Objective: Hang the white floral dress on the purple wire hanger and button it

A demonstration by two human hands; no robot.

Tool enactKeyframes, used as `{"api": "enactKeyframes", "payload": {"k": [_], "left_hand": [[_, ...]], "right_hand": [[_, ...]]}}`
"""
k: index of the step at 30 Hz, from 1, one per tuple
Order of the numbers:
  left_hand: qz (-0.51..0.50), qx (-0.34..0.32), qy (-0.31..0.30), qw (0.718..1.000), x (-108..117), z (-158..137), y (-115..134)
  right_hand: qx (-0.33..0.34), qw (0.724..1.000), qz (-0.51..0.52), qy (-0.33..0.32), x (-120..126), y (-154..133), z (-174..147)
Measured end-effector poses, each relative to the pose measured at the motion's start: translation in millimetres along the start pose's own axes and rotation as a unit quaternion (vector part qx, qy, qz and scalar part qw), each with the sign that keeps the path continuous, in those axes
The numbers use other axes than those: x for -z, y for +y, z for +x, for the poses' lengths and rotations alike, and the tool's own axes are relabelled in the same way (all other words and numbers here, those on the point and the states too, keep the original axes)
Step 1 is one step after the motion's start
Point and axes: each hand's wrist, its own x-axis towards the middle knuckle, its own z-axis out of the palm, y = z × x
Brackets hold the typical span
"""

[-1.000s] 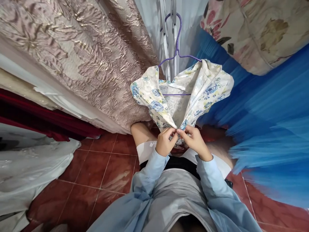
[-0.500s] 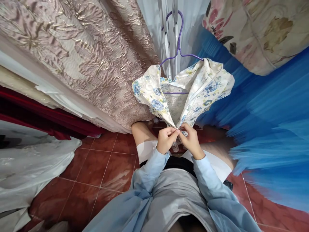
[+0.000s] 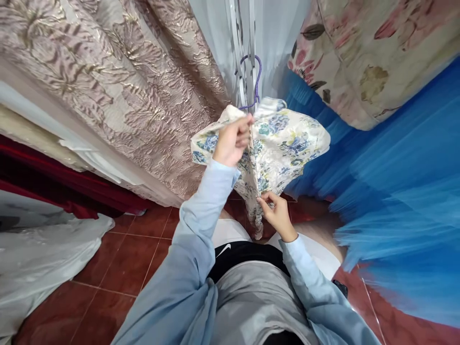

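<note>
Left hand, right hand pinching floral garment, Nike swoosh

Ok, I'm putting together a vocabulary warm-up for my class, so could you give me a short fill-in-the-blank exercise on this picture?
1. The hanger bearing the floral garment is ____ in colour.
2. The left hand is nearer the hanger than the ____ hand.
3. The right hand pinches the garment between its fingers and its ____.
4. The floor tiles are ____ in colour.

Missing words: purple; right; thumb; red.
</note>
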Motion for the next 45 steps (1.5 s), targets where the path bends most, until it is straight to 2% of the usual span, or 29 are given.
{"api": "enactKeyframes", "payload": {"k": [2,4,6,8,11,15,17,19,21,25,28,33,35,37,39,40,42,44,45], "left_hand": [[-0.009,-0.008,0.012,1.000,-1,19,9],[0.016,-0.039,0.008,0.999,-1,25,6],[0.078,-0.090,-0.015,0.993,0,16,-5],[0.154,-0.153,-0.036,0.976,1,-2,-18],[0.269,-0.269,-0.031,0.924,3,-26,-32],[0.388,-0.424,0.013,0.818,8,-34,-33],[0.413,-0.459,0.005,0.787,12,-30,-31],[0.426,-0.466,-0.034,0.775,15,-25,-28],[0.436,-0.463,-0.075,0.768,20,-21,-27],[0.452,-0.449,-0.126,0.760,31,-17,-21],[0.437,-0.422,-0.150,0.780,38,-15,-15],[0.354,-0.392,-0.093,0.844,32,-15,-14],[0.345,-0.397,-0.071,0.848,23,-17,-13],[0.345,-0.419,-0.052,0.838,18,-17,-7],[0.328,-0.459,-0.014,0.825,23,-12,5],[0.307,-0.485,0.008,0.819,31,-6,13],[0.254,-0.532,0.044,0.806,61,10,27],[0.226,-0.548,0.040,0.804,106,31,35],[0.219,-0.536,0.034,0.814,130,40,35]], "right_hand": [[-0.008,0.999,-0.014,-0.028,4,4,2],[-0.023,0.997,-0.030,-0.065,7,9,2],[-0.040,0.995,-0.038,-0.085,12,11,3],[-0.048,0.996,-0.029,-0.066,18,6,8],[-0.027,0.999,0.027,-0.015,28,-17,32],[0.043,0.991,0.126,0.018,32,-59,84],[0.063,0.983,0.170,0.011,27,-73,110],[0.061,0.976,0.210,-0.010,18,-79,132],[0.054,0.971,0.230,-0.020,8,-79,147],[0.081,0.977,0.195,0.016,-2,-75,158],[0.117,0.980,0.153,0.044,-3,-76,155],[0.148,0.979,0.104,0.089,-7,-78,152],[0.154,0.978,0.084,0.113,-9,-75,155],[0.157,0.979,0.054,0.122,-9,-69,158],[0.147,0.983,0.012,0.110,-6,-60,154],[0.137,0.985,-0.010,0.101,-5,-55,148],[0.115,0.989,-0.042,0.080,1,-46,132],[0.097,0.992,-0.060,0.055,7,-40,111],[0.093,0.993,-0.067,0.040,10,-38,102]]}}
